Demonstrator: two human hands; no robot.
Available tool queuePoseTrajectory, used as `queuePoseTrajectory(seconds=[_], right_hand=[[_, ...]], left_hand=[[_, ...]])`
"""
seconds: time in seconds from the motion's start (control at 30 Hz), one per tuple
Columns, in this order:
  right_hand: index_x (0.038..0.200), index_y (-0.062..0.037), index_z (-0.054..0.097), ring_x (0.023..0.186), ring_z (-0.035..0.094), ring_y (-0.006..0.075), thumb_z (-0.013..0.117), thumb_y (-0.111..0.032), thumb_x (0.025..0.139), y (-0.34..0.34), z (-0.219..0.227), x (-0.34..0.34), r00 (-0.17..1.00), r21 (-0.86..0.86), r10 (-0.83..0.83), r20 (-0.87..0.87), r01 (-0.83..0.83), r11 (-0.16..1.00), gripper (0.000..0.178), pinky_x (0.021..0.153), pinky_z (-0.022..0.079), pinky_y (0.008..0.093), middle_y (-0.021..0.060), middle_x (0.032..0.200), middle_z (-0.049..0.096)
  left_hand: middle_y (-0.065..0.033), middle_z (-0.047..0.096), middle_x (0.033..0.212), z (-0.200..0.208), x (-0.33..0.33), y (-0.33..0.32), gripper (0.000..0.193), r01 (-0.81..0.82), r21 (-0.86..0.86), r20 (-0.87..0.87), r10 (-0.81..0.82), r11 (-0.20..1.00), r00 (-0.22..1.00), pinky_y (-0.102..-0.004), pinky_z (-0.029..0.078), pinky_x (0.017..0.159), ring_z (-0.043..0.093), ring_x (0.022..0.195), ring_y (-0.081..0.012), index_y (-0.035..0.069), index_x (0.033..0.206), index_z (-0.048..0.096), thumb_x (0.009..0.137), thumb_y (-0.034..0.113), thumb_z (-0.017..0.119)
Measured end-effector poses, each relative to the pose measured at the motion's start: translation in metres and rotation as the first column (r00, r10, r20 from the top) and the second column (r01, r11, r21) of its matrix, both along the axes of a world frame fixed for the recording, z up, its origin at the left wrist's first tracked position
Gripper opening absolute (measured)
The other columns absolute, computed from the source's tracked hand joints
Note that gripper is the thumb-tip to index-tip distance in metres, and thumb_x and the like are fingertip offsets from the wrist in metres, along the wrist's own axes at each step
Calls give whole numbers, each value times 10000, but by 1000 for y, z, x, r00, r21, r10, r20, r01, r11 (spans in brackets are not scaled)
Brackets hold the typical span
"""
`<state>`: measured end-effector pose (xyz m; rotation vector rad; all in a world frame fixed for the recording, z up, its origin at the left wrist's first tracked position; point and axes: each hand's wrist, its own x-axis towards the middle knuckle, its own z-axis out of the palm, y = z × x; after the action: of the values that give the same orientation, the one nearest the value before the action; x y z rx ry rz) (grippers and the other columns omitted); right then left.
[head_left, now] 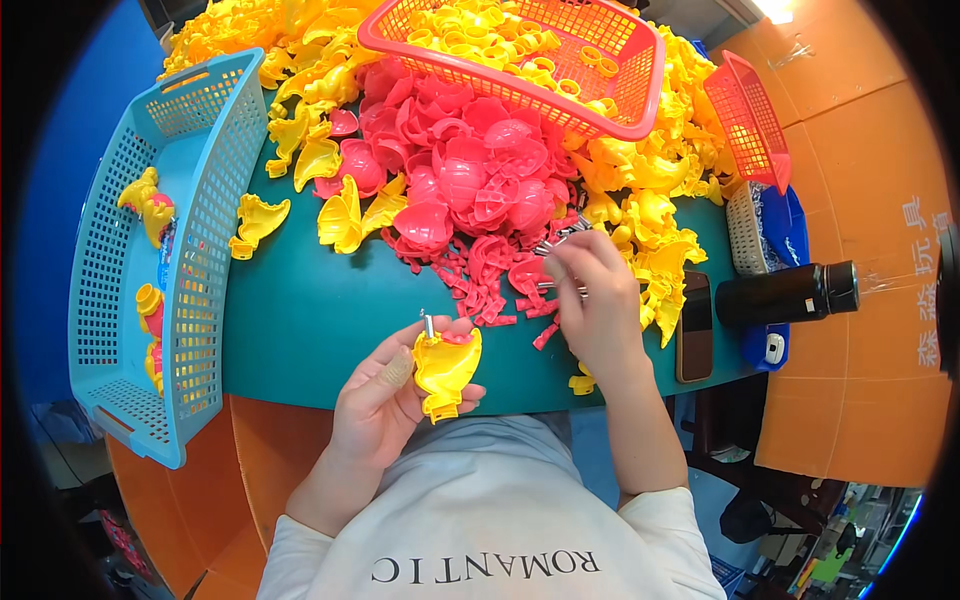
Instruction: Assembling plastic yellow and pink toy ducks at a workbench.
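My left hand [375, 395] is closed around a curved yellow plastic shell piece [446, 365], near the table's front edge. A small silvery metal pin [428, 324] stands up at the shell's upper end, and a bit of pink plastic shows inside it. Over the table, my right hand [598, 295] has its fingers pinched together at a small heap of metal pins [565, 236]. Whether a pin sits between those fingertips is hidden. Just left of that hand lie small pink plastic parts [483, 285], below a mound of pink half shells [465, 170].
Yellow shell pieces [640, 185] pile up at the back and right. A red basket [625, 120] of yellow rings rests on top. At left stands a blue basket [200, 330] with assembled yellow-and-pink pieces. A phone [694, 325] and black bottle [780, 295] lie at right.
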<state>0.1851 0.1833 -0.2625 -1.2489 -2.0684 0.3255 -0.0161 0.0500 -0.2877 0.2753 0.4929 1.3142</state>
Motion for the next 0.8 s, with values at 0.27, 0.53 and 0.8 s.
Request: queuePoseTrajectory(seconds=[0.27, 0.53, 0.8], right_hand=[[815, -8, 640, 849, 552, 263, 721, -60, 752, -13, -5, -13, 968, 122, 125, 218, -154, 980, 115, 726, 447, 363, 91, 875, 559], [912, -6, 613, 831, 531, 93, 621, -97, 880, 7, 11, 24, 729, -652, -226, -646, -373, 660, 97, 812, 422, 266, 19, 916, 550], [1008, 9, 590, 1031, 563, 150, 578, -166, 935, -43, 47, 19, 560, -600, -248, -790, -626, 498, 190, 906, 413, 292, 109, 1117, 614]], left_hand=[[-188, 474, 1372, 6, 5, -2, 459, 51, -15, -20, -51, 999, 998, -461, 530, 884, 640, 1013, -377, -8, 1383, 377, 1007, 251, 424], [-187, 456, 1389, 8, 6, 0, 467, 31, -44, -54, -33, 999, 998, -455, 548, 855, 654, 986, -374, -8, 1382, 371, 1004, 263, 409], [-131, 460, 1406, 17, 20, 10, 470, 40, 14, 15, -40, 999, 999, -436, 494, 957, 599, 1123, -360, -5, 1417, 346, 1026, 250, 388]])
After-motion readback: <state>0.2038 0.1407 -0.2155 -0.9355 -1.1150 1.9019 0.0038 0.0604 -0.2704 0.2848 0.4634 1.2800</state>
